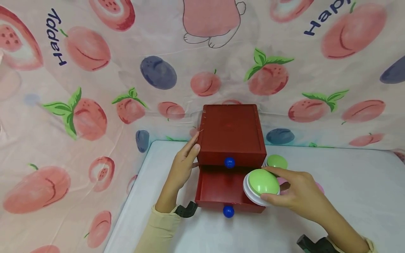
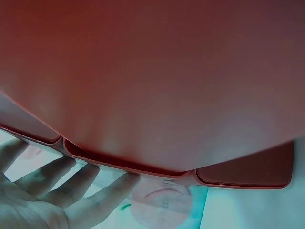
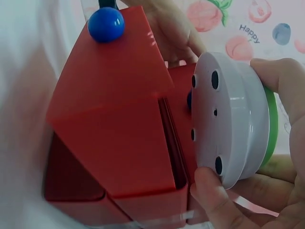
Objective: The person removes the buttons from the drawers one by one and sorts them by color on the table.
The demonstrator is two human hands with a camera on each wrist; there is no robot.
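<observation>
Gripping a green dome button (image 1: 262,182) by its white base, the right hand (image 1: 297,196) holds it tilted above the front right corner of the open lower drawer (image 1: 221,189) of the red drawer box (image 1: 232,131); the fingers and thumb curl round the button rim, so this grip is closed on the button. The right wrist view shows the button's flat white underside (image 3: 217,119) with small dark holes, close to the drawer's front panel. The left hand (image 1: 183,167) rests against the left side of the red drawer box with straight fingers; its grip is relaxed and holds nothing. The left wrist view shows those fingers (image 2: 102,195) lying along the box's lower edge. The upper drawer is closed, with a blue knob (image 1: 229,162) at its front centre; a second blue knob (image 1: 228,211) sits on the front of the open lower drawer. A second green button (image 1: 276,161) lies on the white table (image 1: 348,196) just right of the red drawer box. A fruit-patterned cloth (image 1: 95,88) hangs behind and left of the box.
</observation>
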